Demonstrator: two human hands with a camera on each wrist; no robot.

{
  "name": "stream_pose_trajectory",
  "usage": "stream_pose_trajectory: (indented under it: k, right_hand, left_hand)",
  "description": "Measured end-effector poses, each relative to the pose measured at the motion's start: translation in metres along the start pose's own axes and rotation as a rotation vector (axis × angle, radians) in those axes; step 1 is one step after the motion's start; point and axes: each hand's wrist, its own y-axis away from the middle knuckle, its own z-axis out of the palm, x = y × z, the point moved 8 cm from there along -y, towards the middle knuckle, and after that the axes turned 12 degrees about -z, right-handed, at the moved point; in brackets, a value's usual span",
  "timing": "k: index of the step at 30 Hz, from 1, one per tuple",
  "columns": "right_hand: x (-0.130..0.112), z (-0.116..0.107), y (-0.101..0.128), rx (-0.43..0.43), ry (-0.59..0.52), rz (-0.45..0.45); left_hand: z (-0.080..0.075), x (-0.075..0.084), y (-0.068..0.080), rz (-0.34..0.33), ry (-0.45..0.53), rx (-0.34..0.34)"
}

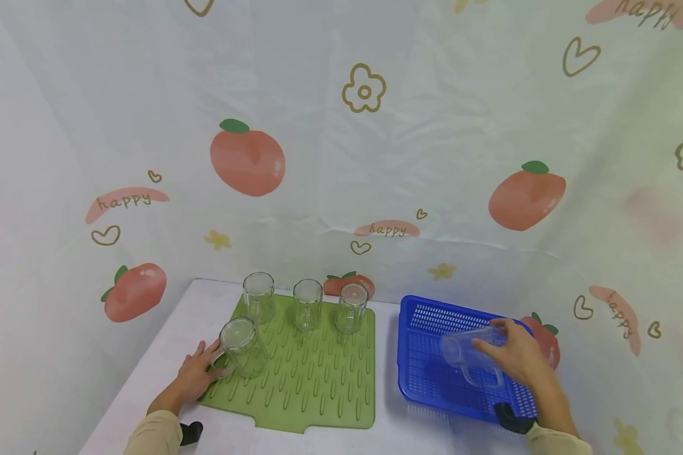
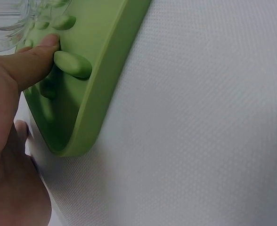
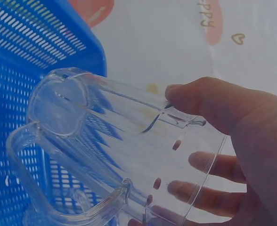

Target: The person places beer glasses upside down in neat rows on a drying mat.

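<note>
White cloth covers the table (image 1: 165, 341) in front of you, and a pale curtain printed with peaches and flowers (image 1: 247, 161) hangs behind it. Your right hand (image 1: 518, 357) grips a clear plastic mug with a handle (image 1: 469, 357), tipped on its side above the blue perforated plastic basket (image 1: 427, 322); in the right wrist view your thumb lies over the rim and your fingers reach inside the mouth, with the handle turned downward. Your left hand (image 1: 196, 376) rests flat and relaxed at the near left edge of the green ribbed silicone drying mat (image 1: 313, 385), holding nothing, its thumb touching one of the mat's ridges just beside an upturned clear glass mug (image 1: 241, 347). Three more clear tumblers (image 1: 307, 303) stand upside down in a row along the far edge of the mat.

The mug in your right hand looks light and stiff, with smooth walls that are probably slippery, so a pinch at the rim may let it swing. You would likely have steadier control by the handle or with your fingers wrapped around the body.
</note>
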Motion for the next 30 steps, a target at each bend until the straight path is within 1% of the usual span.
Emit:
stream_pose_trajectory:
  k: [3, 7, 14, 21, 26, 30]
  right_hand:
    - [-0.005, 0.001, -0.003, 0.037, -0.029, -0.03]
    - [-0.009, 0.004, -0.005, 0.07, -0.057, -0.043]
    - [-0.021, 0.007, -0.01, 0.098, -0.12, -0.022]
    - [-0.03, 0.012, -0.013, 0.136, -0.235, 0.02]
    - [-0.036, 0.017, -0.019, 0.167, -0.293, 0.015]
    - [-0.042, 0.021, -0.022, 0.171, -0.326, 0.013]
  left_hand:
    - [0.0, 0.0, 0.0, -0.001, -0.003, -0.001]
    - [0.0, 0.0, 0.0, -0.01, 0.004, -0.003]
    - [0.0, -0.001, -0.001, -0.015, 0.011, 0.004]
    - [0.0, 0.0, -0.001, -0.011, 0.027, 0.0]
    - [0.0, -0.001, 0.0, -0.014, 0.033, 0.004]
    - [0.001, -0.003, 0.0, -0.019, 0.036, 0.002]
